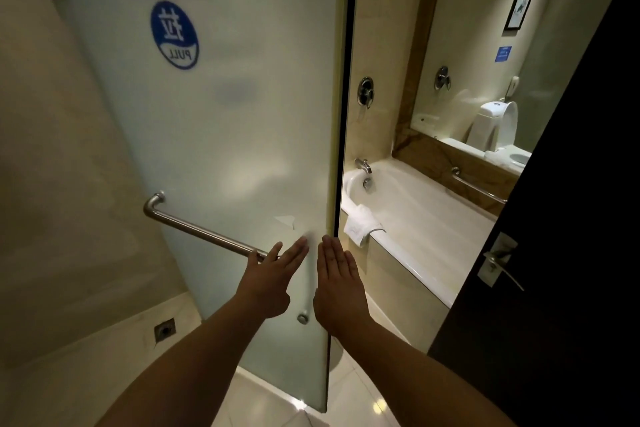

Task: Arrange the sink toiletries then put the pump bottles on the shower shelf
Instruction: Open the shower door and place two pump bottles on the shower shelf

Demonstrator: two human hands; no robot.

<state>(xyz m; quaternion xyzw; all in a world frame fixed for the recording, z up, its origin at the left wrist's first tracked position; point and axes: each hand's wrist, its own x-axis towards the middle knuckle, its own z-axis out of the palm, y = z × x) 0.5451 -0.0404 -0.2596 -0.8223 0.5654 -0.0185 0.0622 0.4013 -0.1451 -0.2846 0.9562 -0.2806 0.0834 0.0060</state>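
Note:
A frosted glass shower door [242,135] stands ajar in front of me, with a blue round "PULL" sticker [175,35] and a steel bar handle [204,234]. My left hand [268,279] lies flat with straight fingers against the glass, just over the handle's lower end. My right hand [337,282] is flat too, fingers straight, at the door's free edge. Neither hand holds anything. No pump bottles, sink toiletries or shower shelf are in view.
Beyond the door edge lies a white bathtub [415,218] with a folded towel [362,224] on its rim and a tap [363,166]. A dark wooden door [571,253] with a lever handle [498,263] stands at the right. A floor drain [164,329] is at lower left.

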